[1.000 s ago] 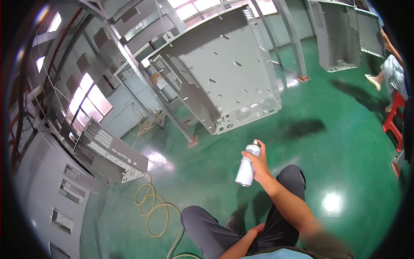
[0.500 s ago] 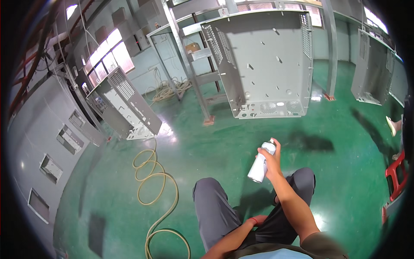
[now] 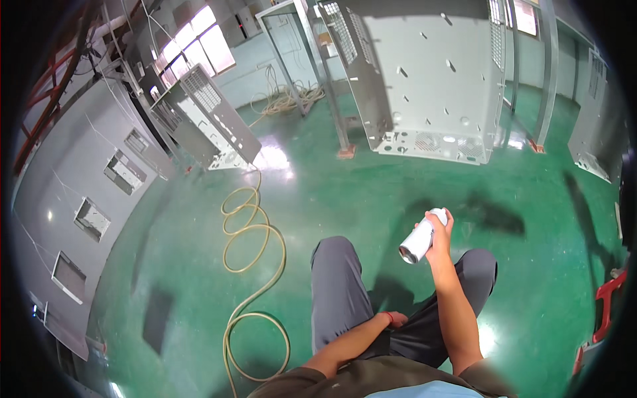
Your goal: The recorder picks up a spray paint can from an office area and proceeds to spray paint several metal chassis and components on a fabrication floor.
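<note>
My right hand point(image 3: 439, 233) is raised in front of me and grips a white spray can point(image 3: 421, 237), tilted with its base toward the camera. My left hand point(image 3: 393, 320) hangs low against my grey trousers, fingers curled, with nothing seen in it. A large grey sheet-metal cabinet shell point(image 3: 428, 79) with slots and holes hangs ahead, beyond the can.
A yellow hose point(image 3: 249, 255) snakes over the glossy green floor on my left. Grey metal panels with cut-outs point(image 3: 86, 212) line the left side, another perforated cabinet point(image 3: 209, 119) leans behind. A further cabinet point(image 3: 594, 126) hangs at right; a red frame point(image 3: 607, 298) stands at far right.
My view has swung left and down; the hanging cabinet now sits higher and straighter ahead. The right hand has tipped the can more toward horizontal. The left hand stays by my thigh.
</note>
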{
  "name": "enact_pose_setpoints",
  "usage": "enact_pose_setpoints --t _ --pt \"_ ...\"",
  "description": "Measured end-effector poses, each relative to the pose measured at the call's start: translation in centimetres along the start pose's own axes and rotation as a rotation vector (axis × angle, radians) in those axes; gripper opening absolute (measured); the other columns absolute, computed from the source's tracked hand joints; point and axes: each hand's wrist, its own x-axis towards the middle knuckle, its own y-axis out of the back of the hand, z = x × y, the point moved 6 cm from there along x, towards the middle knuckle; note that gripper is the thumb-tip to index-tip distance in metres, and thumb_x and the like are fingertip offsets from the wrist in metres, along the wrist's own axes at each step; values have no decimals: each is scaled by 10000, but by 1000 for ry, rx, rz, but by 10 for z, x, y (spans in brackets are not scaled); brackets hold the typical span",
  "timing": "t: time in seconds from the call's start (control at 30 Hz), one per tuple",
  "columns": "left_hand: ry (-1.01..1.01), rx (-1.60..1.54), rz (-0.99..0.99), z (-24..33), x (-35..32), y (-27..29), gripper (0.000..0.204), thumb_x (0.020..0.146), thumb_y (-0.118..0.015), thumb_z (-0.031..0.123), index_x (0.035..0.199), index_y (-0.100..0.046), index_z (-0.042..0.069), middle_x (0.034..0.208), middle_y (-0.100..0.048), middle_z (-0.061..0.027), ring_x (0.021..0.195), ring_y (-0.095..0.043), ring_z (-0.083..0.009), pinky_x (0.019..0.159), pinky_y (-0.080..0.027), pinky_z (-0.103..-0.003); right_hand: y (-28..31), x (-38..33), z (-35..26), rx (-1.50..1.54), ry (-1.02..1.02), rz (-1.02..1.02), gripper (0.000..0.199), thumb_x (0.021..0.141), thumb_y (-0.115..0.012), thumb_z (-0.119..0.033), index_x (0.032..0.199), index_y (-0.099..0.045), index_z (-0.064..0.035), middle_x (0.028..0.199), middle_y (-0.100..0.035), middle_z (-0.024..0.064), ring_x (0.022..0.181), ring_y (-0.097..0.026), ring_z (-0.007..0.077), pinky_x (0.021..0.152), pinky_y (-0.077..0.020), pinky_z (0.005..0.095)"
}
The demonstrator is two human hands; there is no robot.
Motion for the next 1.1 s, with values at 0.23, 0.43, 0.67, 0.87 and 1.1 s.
enact_pose_setpoints --t 0.23,0.43,0.67,0.87,1.1 --pt "97 -40 106 62 -31 36 501 905 -636 479 1252 -644 117 1254 -680 -207 1195 -632 -396 984 -500 -467 17 -29 -56 85 30 108 812 838 -788 -123 1477 -301 -242 1139 -572 130 814 -661 327 671 -589 489" --pt "84 -19 57 63 -32 20 465 918 -634 419 1279 -624 127 1292 -659 -208 1224 -612 -403 1005 -488 -472 -9 -58 -84 79 14 6 800 844 -777 -146 1475 -295 -238 1097 -568 152 817 -658 304 702 -593 486" --pt "86 22 34 89 -24 34 481 919 -633 307 1355 -580 109 1303 -651 -232 1223 -609 -428 1006 -493 -476 1 -36 -100 51 57 7 775 851 -774 -135 1461 -306 -237 1106 -575 152 797 -666 316 677 -592 489" --pt "114 -41 85 102 -9 40 485 916 -652 359 1317 -598 93 1303 -652 -232 1225 -603 -432 1010 -489 -474 17 -14 -103 41 40 62 819 827 -799 -96 1461 -294 -212 1171 -560 145 803 -661 318 641 -585 470" --pt "94 -40 86 118 7 38 507 915 -631 475 1273 -630 117 1295 -660 -223 1238 -606 -408 1015 -485 -467 28 -9 -118 12 31 47 813 845 -787 -136 1475 -283 -232 1168 -576 143 800 -677 322 662 -595 499"
